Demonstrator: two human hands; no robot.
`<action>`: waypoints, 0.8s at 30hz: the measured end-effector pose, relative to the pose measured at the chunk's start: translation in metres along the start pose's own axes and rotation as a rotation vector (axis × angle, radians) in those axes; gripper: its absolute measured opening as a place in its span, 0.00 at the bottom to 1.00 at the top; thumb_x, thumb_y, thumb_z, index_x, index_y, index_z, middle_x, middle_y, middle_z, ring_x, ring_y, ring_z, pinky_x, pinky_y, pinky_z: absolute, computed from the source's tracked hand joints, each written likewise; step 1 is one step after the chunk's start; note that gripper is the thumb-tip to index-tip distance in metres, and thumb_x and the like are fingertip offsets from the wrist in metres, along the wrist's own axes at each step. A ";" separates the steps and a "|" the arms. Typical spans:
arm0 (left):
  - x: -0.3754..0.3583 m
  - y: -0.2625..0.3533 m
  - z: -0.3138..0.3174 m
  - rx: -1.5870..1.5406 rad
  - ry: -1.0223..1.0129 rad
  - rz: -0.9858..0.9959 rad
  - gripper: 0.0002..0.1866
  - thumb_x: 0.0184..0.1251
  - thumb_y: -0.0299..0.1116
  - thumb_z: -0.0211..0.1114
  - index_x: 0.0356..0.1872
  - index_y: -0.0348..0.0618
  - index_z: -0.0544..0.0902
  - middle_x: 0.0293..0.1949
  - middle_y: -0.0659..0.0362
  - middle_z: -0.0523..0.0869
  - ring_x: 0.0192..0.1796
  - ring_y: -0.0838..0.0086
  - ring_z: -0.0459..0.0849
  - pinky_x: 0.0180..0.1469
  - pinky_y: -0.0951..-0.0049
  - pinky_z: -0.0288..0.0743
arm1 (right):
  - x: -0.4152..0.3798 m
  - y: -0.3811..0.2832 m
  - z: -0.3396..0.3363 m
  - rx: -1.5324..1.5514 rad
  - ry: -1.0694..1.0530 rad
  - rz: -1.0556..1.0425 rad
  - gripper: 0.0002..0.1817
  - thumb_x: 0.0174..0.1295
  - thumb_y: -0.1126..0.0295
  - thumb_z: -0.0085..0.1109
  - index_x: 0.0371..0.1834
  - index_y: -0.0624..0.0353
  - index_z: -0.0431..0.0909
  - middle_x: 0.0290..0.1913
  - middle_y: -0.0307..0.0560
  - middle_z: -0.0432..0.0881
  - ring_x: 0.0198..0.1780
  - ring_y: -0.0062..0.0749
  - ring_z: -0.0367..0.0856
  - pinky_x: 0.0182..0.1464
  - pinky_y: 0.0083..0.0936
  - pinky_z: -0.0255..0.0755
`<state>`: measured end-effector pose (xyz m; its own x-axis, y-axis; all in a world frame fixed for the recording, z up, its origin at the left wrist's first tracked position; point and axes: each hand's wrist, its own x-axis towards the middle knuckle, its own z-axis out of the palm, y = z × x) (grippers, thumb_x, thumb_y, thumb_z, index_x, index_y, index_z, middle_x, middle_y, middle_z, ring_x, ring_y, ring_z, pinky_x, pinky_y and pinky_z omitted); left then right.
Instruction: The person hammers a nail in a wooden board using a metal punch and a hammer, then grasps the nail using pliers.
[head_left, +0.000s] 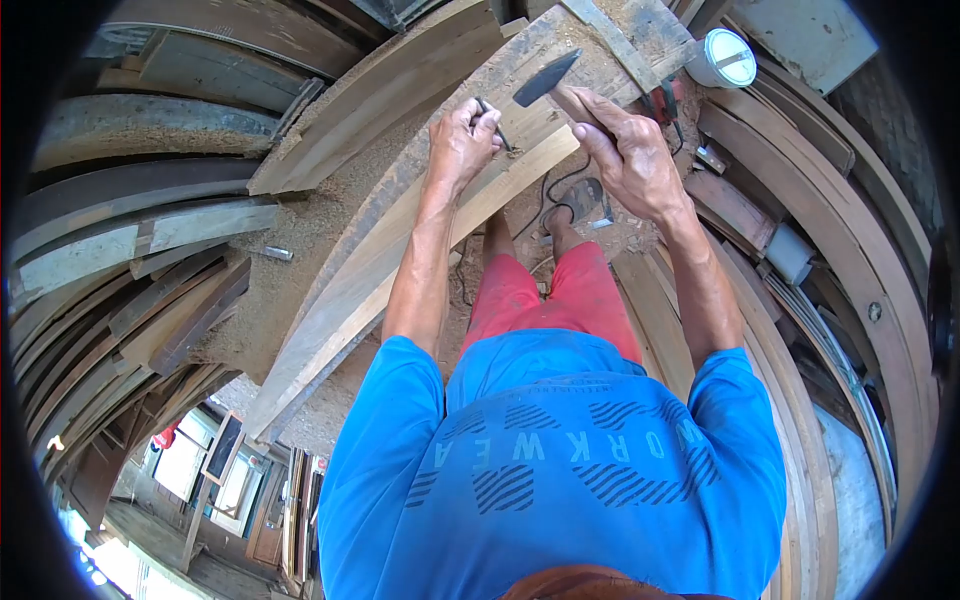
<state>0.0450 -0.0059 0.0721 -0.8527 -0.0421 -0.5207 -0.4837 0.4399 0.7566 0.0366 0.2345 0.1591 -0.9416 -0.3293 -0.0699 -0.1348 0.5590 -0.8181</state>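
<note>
The blue shirt [560, 470] carries grey printed letters, seen upside down, that read "WORKWEA" before a fold hides the rest. Smaller print above them is too blurred to read.

stacked planks [150, 250] crowding left, white jar [722, 58] and boards right, sawdust-covered bench [290, 290] open between

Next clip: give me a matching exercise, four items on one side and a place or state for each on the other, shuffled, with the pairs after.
Items:
1. dark-headed hammer
2. thin metal nail
3. white round container
4. long pale wooden plank

Places or states:
A. pinched upright in the left hand
B. standing at the top right, beyond the hands
C. raised in the right hand
D. lying slantwise under both hands

Pairs: 1-C, 2-A, 3-B, 4-D
</note>
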 end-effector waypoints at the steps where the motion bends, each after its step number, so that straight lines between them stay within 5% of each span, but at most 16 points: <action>1: -0.003 -0.002 0.000 0.027 -0.011 0.059 0.09 0.78 0.32 0.67 0.42 0.36 0.86 0.31 0.58 0.91 0.35 0.79 0.92 0.39 0.74 0.88 | -0.003 0.003 -0.002 -0.005 0.001 0.021 0.23 0.75 0.67 0.61 0.69 0.68 0.79 0.59 0.70 0.86 0.59 0.61 0.88 0.60 0.42 0.81; 4: -0.006 -0.005 -0.005 -0.040 -0.106 0.061 0.07 0.79 0.30 0.65 0.41 0.37 0.85 0.33 0.59 0.91 0.35 0.79 0.91 0.40 0.74 0.88 | -0.011 0.007 -0.005 0.046 0.015 0.098 0.24 0.76 0.66 0.60 0.69 0.70 0.78 0.61 0.68 0.86 0.61 0.59 0.88 0.62 0.41 0.80; 8: 0.014 -0.028 -0.021 -0.590 -0.323 -0.015 0.06 0.80 0.29 0.65 0.42 0.36 0.85 0.34 0.59 0.90 0.38 0.78 0.90 0.43 0.73 0.89 | -0.024 0.022 -0.005 0.119 0.059 0.146 0.25 0.77 0.66 0.60 0.70 0.72 0.77 0.59 0.67 0.88 0.57 0.50 0.90 0.61 0.38 0.81; 16: 0.009 0.002 -0.008 -0.025 -0.238 0.145 0.05 0.78 0.27 0.67 0.39 0.37 0.86 0.32 0.61 0.89 0.37 0.79 0.90 0.42 0.72 0.88 | -0.029 0.006 -0.018 0.201 0.044 0.280 0.25 0.77 0.68 0.60 0.73 0.70 0.76 0.49 0.61 0.90 0.45 0.34 0.91 0.53 0.31 0.82; 19: 0.008 0.003 -0.008 0.117 -0.236 0.348 0.03 0.74 0.26 0.69 0.40 0.37 0.86 0.31 0.58 0.90 0.35 0.75 0.91 0.40 0.71 0.86 | -0.027 -0.007 -0.024 0.190 0.079 0.250 0.26 0.76 0.68 0.61 0.73 0.68 0.76 0.46 0.61 0.90 0.43 0.40 0.92 0.51 0.34 0.83; 22: 0.011 0.005 -0.008 0.240 -0.225 0.643 0.03 0.69 0.23 0.71 0.41 0.36 0.86 0.31 0.51 0.89 0.32 0.66 0.91 0.37 0.67 0.84 | -0.023 -0.001 -0.014 0.024 0.278 -0.115 0.25 0.75 0.68 0.62 0.73 0.63 0.76 0.43 0.60 0.90 0.43 0.49 0.92 0.48 0.39 0.84; 24: 0.016 0.003 -0.007 0.249 -0.238 0.728 0.04 0.68 0.22 0.72 0.40 0.36 0.86 0.31 0.50 0.88 0.32 0.64 0.90 0.36 0.66 0.83 | -0.023 0.002 -0.009 -0.100 0.133 -0.061 0.25 0.74 0.69 0.62 0.73 0.61 0.77 0.43 0.60 0.90 0.43 0.54 0.91 0.47 0.44 0.84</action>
<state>0.0282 -0.0114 0.0691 -0.8586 0.5122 -0.0221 0.2595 0.4715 0.8428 0.0549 0.2498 0.1639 -0.9622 -0.2656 0.0599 -0.2172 0.6162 -0.7570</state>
